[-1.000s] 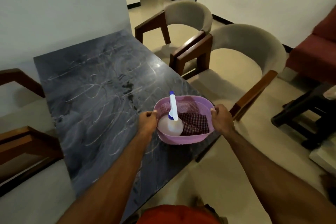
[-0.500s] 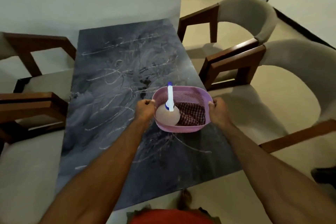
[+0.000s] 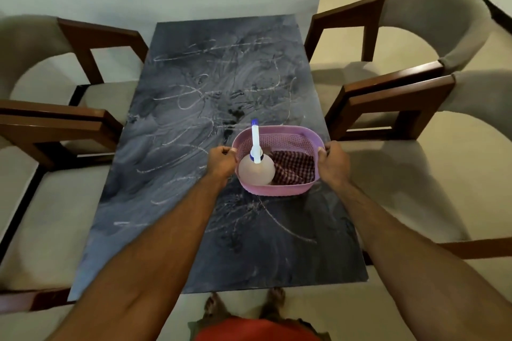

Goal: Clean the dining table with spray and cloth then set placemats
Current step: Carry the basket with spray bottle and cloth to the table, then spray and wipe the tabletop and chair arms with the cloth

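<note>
Both hands hold one pink basket (image 3: 277, 188) by its short ends. Left hand (image 3: 221, 162): fingers curled round the left rim, thumb on top of the rim edge. Right hand (image 3: 331, 162): fingers curled round the right rim, thumb tip on the upper edge. Both forearms reach forward over the near part of the dining table (image 3: 171, 202).

Basket position: over the right half of the table top, near the right long edge. Whether its base rests on the surface or is held just above it cannot be told from this view.

Basket contents:
- Spray bottle (image 3: 256, 170), left compartment side, upright, with a round translucent body and a white and blue spray head rising above the rim.
- Cloth (image 3: 295, 169), red and white check, bunched on the right side, touching the bottle.

Table surface: dark grey, marble-like, covered with pale scribbled lines and smeared patches across most of its length.

Surroundings: two chairs (image 3: 410, 91) with dark wood arms and beige padding stand along the right long edge; two matching ones stand along the left edge. A pale wall meets the far short end of the table.
</note>
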